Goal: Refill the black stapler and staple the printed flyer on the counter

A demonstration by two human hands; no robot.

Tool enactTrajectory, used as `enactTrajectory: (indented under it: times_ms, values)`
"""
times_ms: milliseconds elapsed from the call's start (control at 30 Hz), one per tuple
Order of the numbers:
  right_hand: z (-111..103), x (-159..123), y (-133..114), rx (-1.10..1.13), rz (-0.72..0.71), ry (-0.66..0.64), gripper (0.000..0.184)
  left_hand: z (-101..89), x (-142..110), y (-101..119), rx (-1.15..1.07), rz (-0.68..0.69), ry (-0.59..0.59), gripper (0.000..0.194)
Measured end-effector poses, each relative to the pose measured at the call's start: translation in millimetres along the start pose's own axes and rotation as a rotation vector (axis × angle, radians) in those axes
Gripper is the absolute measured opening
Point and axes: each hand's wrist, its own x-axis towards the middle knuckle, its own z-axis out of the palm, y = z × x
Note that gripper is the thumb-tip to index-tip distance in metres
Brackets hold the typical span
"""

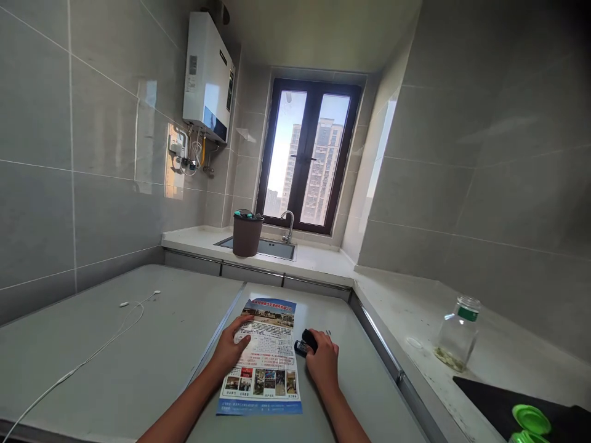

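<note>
A printed flyer with a blue top and bottom band and small photos lies flat on the grey table. My left hand rests on the flyer's left edge, thumb and fingers apart. My right hand is wrapped round a black stapler just right of the flyer. The stapler's front end points left, close to the paper's right edge; whether its jaws touch the paper I cannot tell. A few small staple-like dark marks lie on the table beyond my right hand.
A white cable trails over the table's left side. Beyond stand a brown bin, a sink and a tap. On the right counter are a glass jar and a green lid. A water heater hangs on the wall.
</note>
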Motion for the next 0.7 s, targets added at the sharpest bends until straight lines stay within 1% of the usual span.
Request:
enactTrajectory:
  times_ms: [167,367,567,700]
  values:
    - [-2,-2,-6,-0.032,-0.042,-0.039,0.045,2.1,-1,0,-0.015,-0.034,0.014,0.049]
    - [-7,-4,-11,-0.040,-0.058,-0.073,0.040,2.0,-2,-1,-0.007,-0.069,0.023,0.051]
    - [-10,-5,-15,-0.012,-0.100,-0.109,0.036,1.0,0,-4,0.019,-0.048,0.017,0.049]
    - [-10,-6,-17,0.014,-0.127,-0.114,0.035,0.2,0,0,0.010,-0.044,0.029,0.050]
